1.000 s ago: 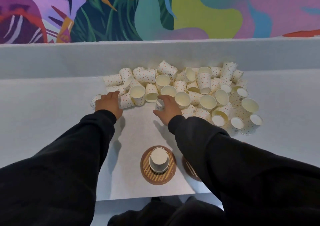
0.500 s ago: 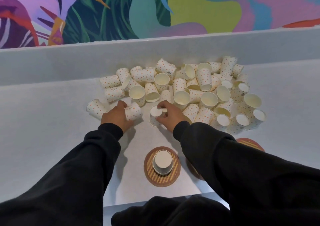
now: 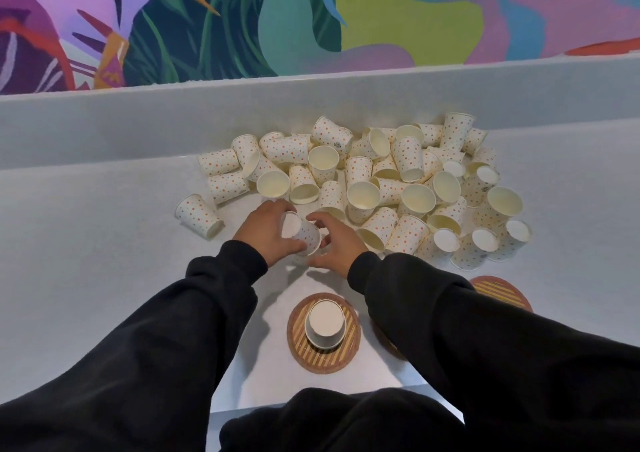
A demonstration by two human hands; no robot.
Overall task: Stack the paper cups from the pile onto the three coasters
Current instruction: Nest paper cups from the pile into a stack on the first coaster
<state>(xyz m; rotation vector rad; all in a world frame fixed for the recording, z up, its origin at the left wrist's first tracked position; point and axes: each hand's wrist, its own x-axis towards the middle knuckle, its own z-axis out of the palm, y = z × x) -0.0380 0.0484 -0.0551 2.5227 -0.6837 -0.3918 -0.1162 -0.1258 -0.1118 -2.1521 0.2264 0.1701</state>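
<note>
A heap of dotted paper cups (image 3: 381, 181) lies against the far ledge. In front of it my left hand (image 3: 259, 235) grips a tilted dotted cup (image 3: 303, 233), base pointing up-left. My right hand (image 3: 334, 245) curls its fingers against that cup's rim from the right; a second cup beneath is mostly hidden. Nearer me, a round striped coaster (image 3: 304, 354) carries an upside-down cup (image 3: 325, 323). A second coaster (image 3: 386, 346) shows only as a sliver under my right sleeve. The third coaster (image 3: 498, 287) peeks out at the right.
One cup (image 3: 199, 214) lies on its side apart from the heap at the left. A raised grey ledge (image 3: 104, 129) runs behind the cups below a colourful mural. The white table edge (image 3: 311, 406) is close to my body.
Both hands drew back from the heap and came together. The left hand lifted and tilted its cup toward the cup that the right hand was pinching.
</note>
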